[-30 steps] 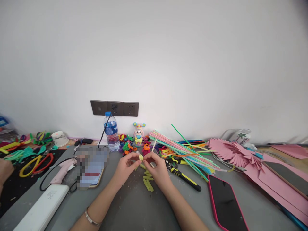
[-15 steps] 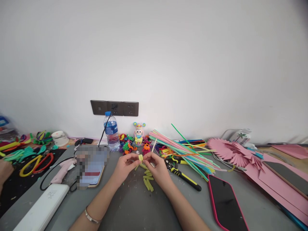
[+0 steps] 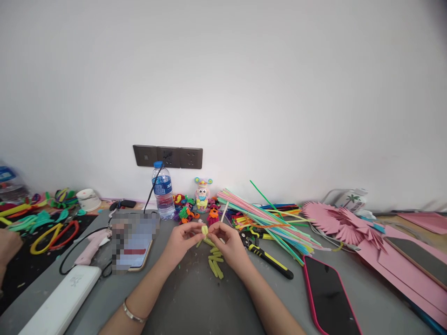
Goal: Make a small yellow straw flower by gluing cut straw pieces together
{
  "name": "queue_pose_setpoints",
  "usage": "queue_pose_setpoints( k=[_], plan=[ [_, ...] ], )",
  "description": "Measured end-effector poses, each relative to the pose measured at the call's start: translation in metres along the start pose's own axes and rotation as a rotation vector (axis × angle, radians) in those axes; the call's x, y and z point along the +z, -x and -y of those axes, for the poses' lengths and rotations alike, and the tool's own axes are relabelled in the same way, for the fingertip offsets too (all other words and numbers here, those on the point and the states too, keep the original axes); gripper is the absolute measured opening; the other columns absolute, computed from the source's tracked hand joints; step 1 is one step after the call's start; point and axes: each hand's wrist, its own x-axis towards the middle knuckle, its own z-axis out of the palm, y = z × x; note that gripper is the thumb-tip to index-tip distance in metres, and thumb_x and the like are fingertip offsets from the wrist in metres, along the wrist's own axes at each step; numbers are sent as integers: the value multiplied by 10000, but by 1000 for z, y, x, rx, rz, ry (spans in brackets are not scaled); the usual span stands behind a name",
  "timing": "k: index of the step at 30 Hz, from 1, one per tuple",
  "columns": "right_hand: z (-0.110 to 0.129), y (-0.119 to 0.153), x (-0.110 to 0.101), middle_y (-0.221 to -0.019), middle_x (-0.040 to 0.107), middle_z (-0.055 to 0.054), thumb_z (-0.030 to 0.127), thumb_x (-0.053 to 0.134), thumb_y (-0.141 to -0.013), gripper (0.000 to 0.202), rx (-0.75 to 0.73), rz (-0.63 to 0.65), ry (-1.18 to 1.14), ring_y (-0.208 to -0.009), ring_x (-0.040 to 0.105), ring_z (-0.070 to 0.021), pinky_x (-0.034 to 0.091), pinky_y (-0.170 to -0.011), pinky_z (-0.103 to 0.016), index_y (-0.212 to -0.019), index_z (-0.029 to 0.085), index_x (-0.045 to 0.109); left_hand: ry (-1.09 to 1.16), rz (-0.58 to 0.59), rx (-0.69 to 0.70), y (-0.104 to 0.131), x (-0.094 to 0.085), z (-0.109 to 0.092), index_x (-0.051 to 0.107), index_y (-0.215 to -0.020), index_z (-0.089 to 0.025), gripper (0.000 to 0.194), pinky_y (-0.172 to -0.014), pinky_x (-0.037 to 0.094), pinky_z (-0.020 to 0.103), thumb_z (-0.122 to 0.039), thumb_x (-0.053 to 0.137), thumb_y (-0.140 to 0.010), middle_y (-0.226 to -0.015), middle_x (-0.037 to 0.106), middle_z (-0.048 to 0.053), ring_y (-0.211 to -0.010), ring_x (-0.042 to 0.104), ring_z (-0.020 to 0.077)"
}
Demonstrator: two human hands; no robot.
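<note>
Both hands meet over the grey table. My left hand (image 3: 184,240) pinches one side of a small pale-yellow folded fuzzy piece (image 3: 204,230), which looks like pipe cleaner. The fingertips of my right hand (image 3: 226,239) close on its other side. A thin pale stick (image 3: 224,212) slants up from behind the right fingers; whether they grip it I cannot tell. Just below the hands lie several short yellow-green fuzzy pieces (image 3: 217,268), some partly hidden by my right hand.
Black-and-yellow pliers (image 3: 270,262) and a pink-cased phone (image 3: 330,293) lie right, before a pile of pipe cleaners (image 3: 265,218). A water bottle (image 3: 163,195) and small figure (image 3: 202,197) stand behind. Left are a phone (image 3: 138,246), glue gun (image 3: 90,246), white power bank (image 3: 63,302) and another person's hand (image 3: 10,246).
My hands keep their pinch on the yellow piece, almost unmoved. The whole view has shifted very slightly. The other person's hand at the left edge shows a little more.
</note>
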Motion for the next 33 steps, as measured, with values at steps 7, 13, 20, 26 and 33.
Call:
queue_pose_setpoints(
  k=[7, 13, 20, 26, 33],
  plan=[
    [-1, -1, -1, -673, 567, 4, 321, 661, -788, 147, 2, 12, -60, -609, 535, -150, 442, -571, -254, -743, 197, 596, 38, 23, -61, 3, 1, -11, 740, -821, -132, 295, -697, 486, 287, -372, 774, -654, -792, 733, 68, -732, 633, 192],
    [0, 1, -1, -713, 591, -9, 284, 618, -819, 113, -31, 21, 0, -652, 561, -159, 467, -620, -263, -755, 193, 602, 59, 40, -48, 3, 1, -11, 733, -782, -134, 236, -673, 468, 263, -333, 773, -660, -751, 712, 47, -700, 602, 168],
    [-1, 3, 1, -706, 589, -13, 268, 571, -844, 122, -44, 14, 104, -644, 568, -156, 462, -613, -252, -757, 183, 578, 42, 48, 0, 0, 0, -3, 719, -789, -154, 187, -649, 462, 243, -308, 758, -691, -737, 683, 24, -690, 596, 156],
    [-3, 3, 1, -712, 599, -19, 297, 563, -863, 149, -69, -1, 145, -648, 567, -161, 461, -621, -259, -770, 182, 579, 93, 36, -11, 3, 2, -3, 714, -797, -164, 183, -659, 458, 236, -303, 762, -688, -758, 679, 17, -713, 595, 153],
    [4, -1, -15, -581, 545, 13, 437, 561, -882, 308, -76, -211, 71, -536, 498, -141, 396, -537, -248, -696, 199, 499, 150, -48, -19, 2, -1, -2, 714, -801, -164, 221, -744, 477, 264, -327, 781, -667, -808, 704, 37, -804, 629, 187]
  ],
)
